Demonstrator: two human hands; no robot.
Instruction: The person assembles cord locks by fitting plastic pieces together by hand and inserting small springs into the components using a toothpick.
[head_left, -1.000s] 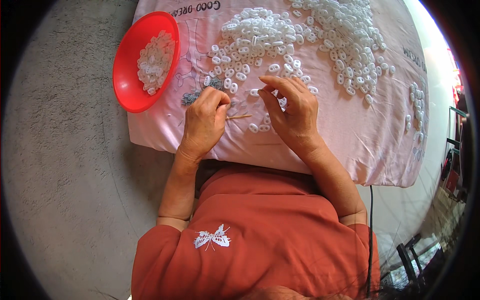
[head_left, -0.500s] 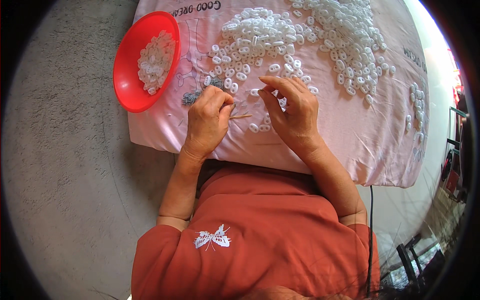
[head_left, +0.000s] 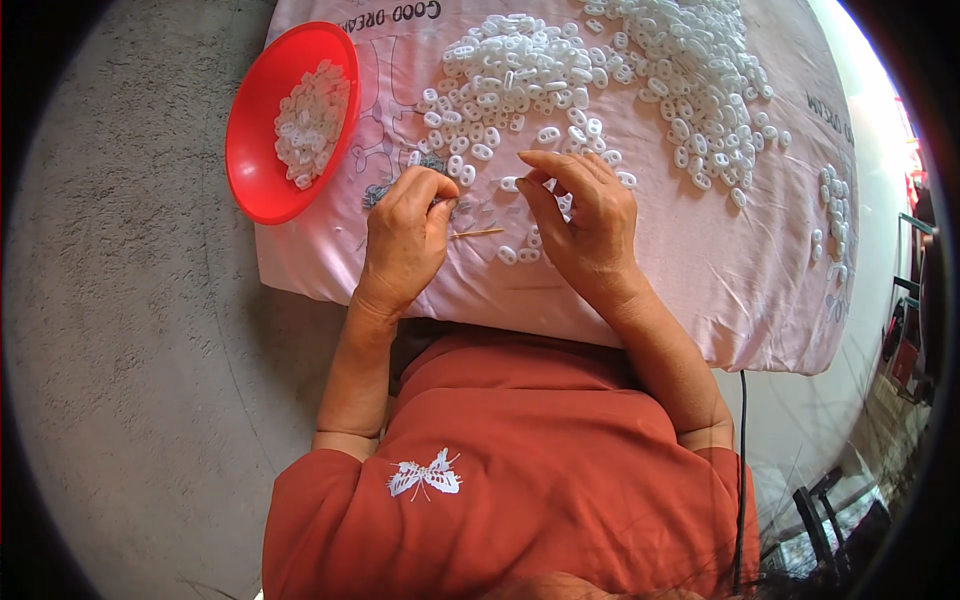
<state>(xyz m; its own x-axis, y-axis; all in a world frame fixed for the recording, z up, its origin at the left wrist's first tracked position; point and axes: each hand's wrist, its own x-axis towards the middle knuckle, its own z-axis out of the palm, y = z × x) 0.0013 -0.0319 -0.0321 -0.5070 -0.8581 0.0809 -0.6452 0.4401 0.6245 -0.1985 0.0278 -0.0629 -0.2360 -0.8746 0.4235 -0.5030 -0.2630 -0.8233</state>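
Note:
My left hand (head_left: 403, 235) is closed in a pinch beside a small heap of thin grey pieces (head_left: 432, 163); whatever lies between its fingertips is too small to make out. A thin wooden stick (head_left: 478, 233) lies just right of that hand. To the right, my right hand (head_left: 588, 225) is bent, with a small white oval two-holed piece (head_left: 509, 184) at its thumb tip, seemingly pinched there. More of these white pieces lie under and around the right hand, with a large pile of them (head_left: 515, 65) beyond it.
A red bowl (head_left: 255, 150) of small whitish translucent pieces (head_left: 312, 125) stands at the table's left edge. Another big white heap (head_left: 700, 85) spreads at the far right, and a small group (head_left: 836, 215) lies near the right edge. A pink printed cloth (head_left: 690, 270) covers the table.
My left hand has shifted slightly left, away from the wooden stick and toward the grey pieces, showing more of the stick. The right hand stays in place.

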